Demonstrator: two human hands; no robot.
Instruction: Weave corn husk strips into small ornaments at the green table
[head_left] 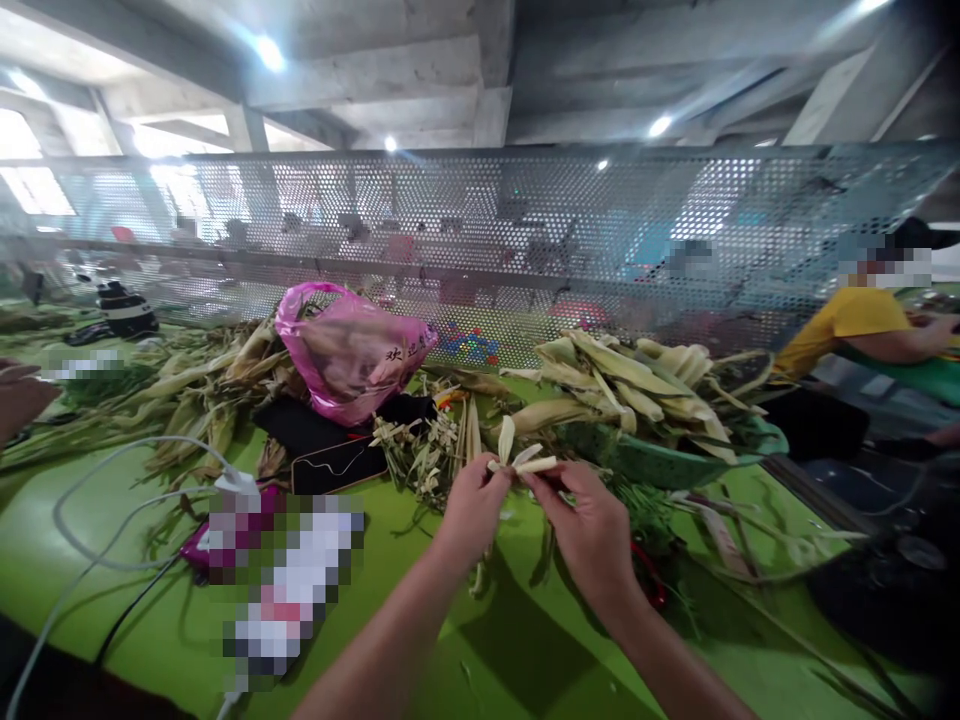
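Observation:
Over the green table, both hands meet at a small pale piece of corn husk [536, 463] folded into a flower-like shape, with one leaf standing up. My left hand [476, 505] pinches its left side between thumb and fingers. On the right side, my right hand [589, 525] grips a rolled end of the same husk. Just behind the hands lies a bunch of small husk pieces [424, 455] with thin stems. A green basket [660, 460] heaped with dried corn husks [637, 385] stands beyond my right hand.
A pink plastic bag [349, 350] sits among piled husks [217, 400] at the left. Nearer are a dark phone [337, 466], a purple power block [232, 540] and white cables [75, 540]. A perforated metal screen [465, 230] runs along the back. A person in yellow [862, 320] sits right.

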